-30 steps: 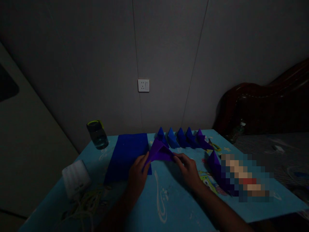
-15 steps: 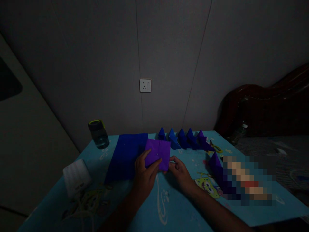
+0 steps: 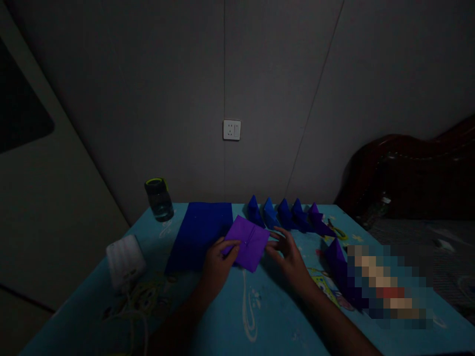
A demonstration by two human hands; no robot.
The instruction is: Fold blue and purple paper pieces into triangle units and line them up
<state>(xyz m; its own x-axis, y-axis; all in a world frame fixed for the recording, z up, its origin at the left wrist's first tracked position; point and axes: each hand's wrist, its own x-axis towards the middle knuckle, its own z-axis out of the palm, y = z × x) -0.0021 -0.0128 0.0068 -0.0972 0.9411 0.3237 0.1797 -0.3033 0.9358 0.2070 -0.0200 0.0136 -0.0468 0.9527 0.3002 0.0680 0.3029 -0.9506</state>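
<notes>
A folded purple paper square (image 3: 248, 242) lies flat on the light blue table (image 3: 260, 316), turned like a diamond. My left hand (image 3: 217, 264) presses its left edge, thumb and forefinger pinched on the paper. My right hand (image 3: 291, 254) rests at the paper's right corner with its fingers loosely spread on the table. A stack of dark blue sheets (image 3: 200, 235) lies just left of the purple paper.
Several folded blue and purple paper pieces (image 3: 285, 215) stand in a row behind the hands, and more purple ones (image 3: 337, 262) lie to the right. A glass jar (image 3: 159, 199) stands back left, a white object (image 3: 124, 259) at the left. Wall close behind.
The purple paper went from a raised folded shape to a flat square, then turned to a diamond on the table. My right hand let go and opened beside it.
</notes>
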